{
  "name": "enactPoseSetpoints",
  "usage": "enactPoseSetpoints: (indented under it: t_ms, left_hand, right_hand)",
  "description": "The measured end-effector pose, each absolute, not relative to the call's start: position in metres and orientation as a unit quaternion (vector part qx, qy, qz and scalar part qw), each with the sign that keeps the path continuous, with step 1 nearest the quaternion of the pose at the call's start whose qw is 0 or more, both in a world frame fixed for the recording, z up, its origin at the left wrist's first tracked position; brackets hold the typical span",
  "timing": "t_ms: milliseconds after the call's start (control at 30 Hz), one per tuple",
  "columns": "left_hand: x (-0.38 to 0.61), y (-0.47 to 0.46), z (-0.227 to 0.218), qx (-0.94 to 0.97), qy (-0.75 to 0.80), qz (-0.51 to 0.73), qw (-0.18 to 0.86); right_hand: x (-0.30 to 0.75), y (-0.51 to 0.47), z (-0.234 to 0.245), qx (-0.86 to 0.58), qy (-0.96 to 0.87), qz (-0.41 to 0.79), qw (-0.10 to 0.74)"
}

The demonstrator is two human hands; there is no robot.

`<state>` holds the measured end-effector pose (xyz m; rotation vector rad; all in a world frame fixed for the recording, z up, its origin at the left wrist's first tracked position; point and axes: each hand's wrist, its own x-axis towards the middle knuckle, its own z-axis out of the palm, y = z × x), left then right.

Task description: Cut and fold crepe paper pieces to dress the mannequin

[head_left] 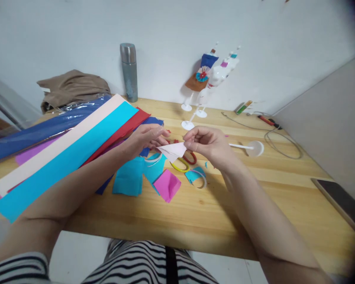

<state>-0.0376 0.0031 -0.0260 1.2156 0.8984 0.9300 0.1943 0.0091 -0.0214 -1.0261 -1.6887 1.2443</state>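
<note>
View from the head, near to far. Striped cloth (154,262) fills the lower edge, and both bare forearms reach forward over the table (254,205). On the wood just short of the hands lie a folded pink piece (167,184), cyan pieces (129,177) and scissors (184,163) with yellow and red handles. Above these, clear of the table, the white paper (173,150) is held between the two hands. The right hand (208,142) has its fingers closed on the paper's right edge. The left hand (144,138) pinches the left corner with its fingertips. The paper is roughly triangular; its long axis runs left to right from one hand to the other, and one point hangs down toward the scissors. Both hands touch it, and the right has the fuller hold. To the left, long sheets run away slantwise, a cyan strip (62,157) nearest. To the right lie a white stand (252,148) and a cable (284,144). Farthest, against the wall (284,47), are a flask (129,71), dolls (210,75) and a brown cloth (72,86).
</note>
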Motion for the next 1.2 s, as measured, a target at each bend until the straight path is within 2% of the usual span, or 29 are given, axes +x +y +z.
enactPoseSetpoints:
  t_ms: [200, 333, 500, 833, 1033, 1200]
  left_hand:
    - [-0.026, -0.002, -0.034, 0.591, 0.410, 0.334, 0.610]
    - [-0.019, -0.006, -0.034, 0.555, 0.414, 0.331, 0.642]
    - [-0.021, -0.007, -0.037, 0.538, 0.387, 0.338, 0.668]
    - [-0.025, 0.003, -0.041, 0.588, 0.405, 0.357, 0.603]
    - [-0.026, -0.001, -0.038, 0.547, 0.408, 0.343, 0.645]
    - [-0.028, 0.001, -0.044, 0.521, 0.386, 0.311, 0.695]
  right_hand:
    - [0.190, 0.003, -0.019, -0.388, -0.675, 0.524, 0.346]
    - [0.189, 0.003, -0.019, -0.398, -0.658, 0.525, 0.365]
    - [0.189, 0.004, -0.023, -0.401, -0.662, 0.539, 0.332]
    - [0.192, 0.012, -0.027, -0.440, -0.628, 0.530, 0.362]
    - [0.193, 0.014, -0.026, -0.390, -0.595, 0.573, 0.408]
    - [0.190, 0.015, -0.028, -0.388, -0.622, 0.534, 0.421]
